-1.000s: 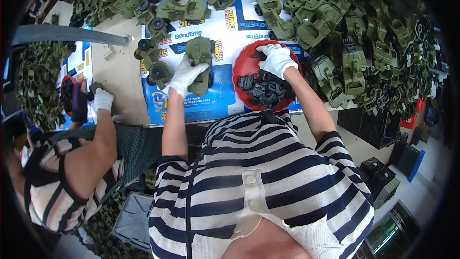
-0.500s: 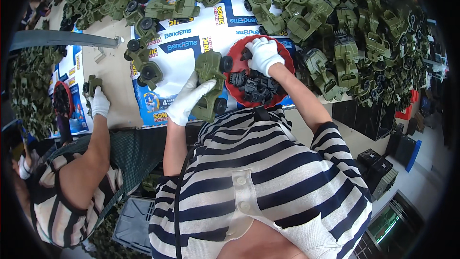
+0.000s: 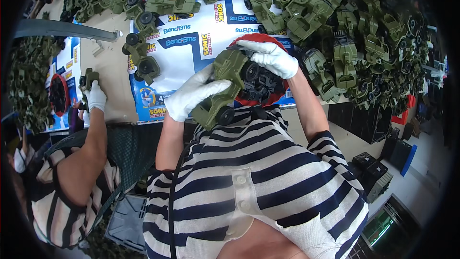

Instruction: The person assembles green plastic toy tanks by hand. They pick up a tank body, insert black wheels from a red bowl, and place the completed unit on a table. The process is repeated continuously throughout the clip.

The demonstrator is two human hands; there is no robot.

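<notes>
A green toy military vehicle (image 3: 226, 69) with black wheels is held tilted in front of my chest. My left hand (image 3: 194, 93), in a white glove, is wrapped round its side, thumb across the body. My right hand (image 3: 274, 58), also gloved, is closed at the vehicle's far end, with a small black plastic part (image 3: 247, 53) partly hidden under its fingers. Beneath the right hand and vehicle, a red scalloped bowl (image 3: 281, 97) holds several black plastic parts (image 3: 261, 86).
Green toy vehicles (image 3: 306, 12) are heaped along the table's far and right sides. More stand in a row at left (image 3: 143, 62) on printed sheets (image 3: 182, 62). A co-worker's gloved hand (image 3: 96, 97) holds another vehicle at left. A grey metal bar (image 3: 67, 28) juts over the table.
My right hand has come up out of the red bowl to the vehicle's far end. My left hand has tilted the vehicle and moved it right, partly over the bowl.
</notes>
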